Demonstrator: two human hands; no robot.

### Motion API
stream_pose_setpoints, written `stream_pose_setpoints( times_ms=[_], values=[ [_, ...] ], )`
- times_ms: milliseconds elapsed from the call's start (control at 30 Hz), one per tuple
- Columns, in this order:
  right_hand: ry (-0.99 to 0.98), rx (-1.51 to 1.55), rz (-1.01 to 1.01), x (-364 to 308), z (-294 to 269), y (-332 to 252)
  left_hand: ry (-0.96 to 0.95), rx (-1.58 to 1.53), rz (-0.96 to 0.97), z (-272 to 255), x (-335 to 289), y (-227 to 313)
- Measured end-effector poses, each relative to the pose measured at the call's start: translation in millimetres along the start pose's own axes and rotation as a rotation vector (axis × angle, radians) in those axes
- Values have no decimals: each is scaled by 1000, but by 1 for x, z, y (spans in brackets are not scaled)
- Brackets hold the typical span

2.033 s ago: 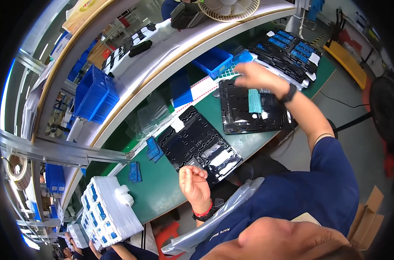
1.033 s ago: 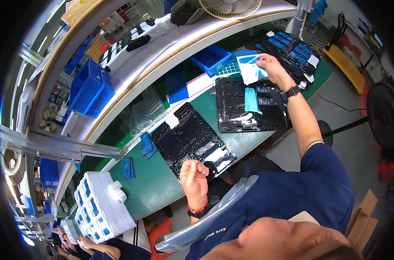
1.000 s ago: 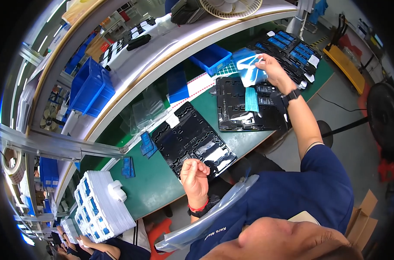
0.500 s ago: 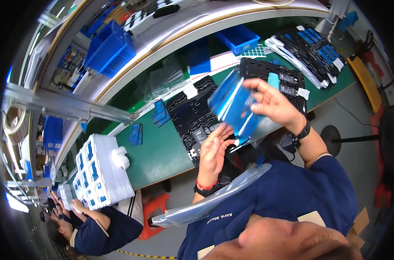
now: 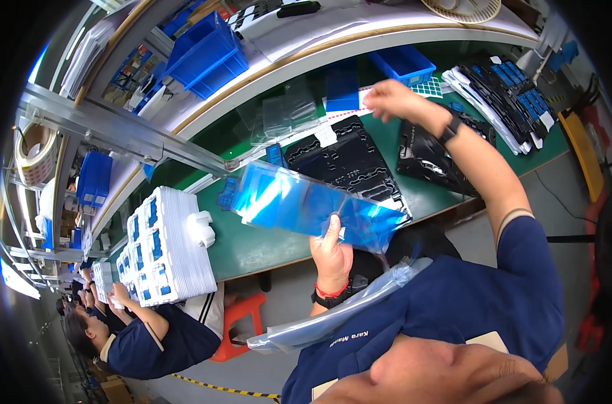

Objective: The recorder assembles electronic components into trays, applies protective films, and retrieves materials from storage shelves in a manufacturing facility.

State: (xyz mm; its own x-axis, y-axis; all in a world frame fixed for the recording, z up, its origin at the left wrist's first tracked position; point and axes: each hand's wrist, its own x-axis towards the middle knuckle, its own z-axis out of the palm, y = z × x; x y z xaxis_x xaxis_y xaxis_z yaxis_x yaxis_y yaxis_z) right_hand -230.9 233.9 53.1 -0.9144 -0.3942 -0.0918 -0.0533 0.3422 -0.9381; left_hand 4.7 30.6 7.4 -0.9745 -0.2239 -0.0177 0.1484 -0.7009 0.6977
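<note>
Hold the blue film [image 5: 296,205], lying at 11 o'clock from the left hand [image 5: 332,261], with left fingers clamped lightly to avoid creases, and with the right hand [image 5: 394,99] half-bent at 1 o'clock, grip impossible to tell.

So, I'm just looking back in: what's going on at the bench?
The person's left hand grips a sheet of clear blue film, held up so that it hides part of a black tray. The right hand is over the back of the bench, near a flat blue sheet; whether it holds anything is unclear. A second black tray lies partly behind the right forearm, and a stack of white trays stands at the left.
</note>
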Motion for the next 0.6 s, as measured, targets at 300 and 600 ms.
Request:
stream_pose_setpoints(
  times_ms=[300, 600],
  values=[
    [235, -901, 191, 177, 1, 48, 144, 12, 80, -28, 1, 11],
    [242, -1067, 214, 226, 25, 72, 174, -66, 61, -45, 9, 26]
  ],
)
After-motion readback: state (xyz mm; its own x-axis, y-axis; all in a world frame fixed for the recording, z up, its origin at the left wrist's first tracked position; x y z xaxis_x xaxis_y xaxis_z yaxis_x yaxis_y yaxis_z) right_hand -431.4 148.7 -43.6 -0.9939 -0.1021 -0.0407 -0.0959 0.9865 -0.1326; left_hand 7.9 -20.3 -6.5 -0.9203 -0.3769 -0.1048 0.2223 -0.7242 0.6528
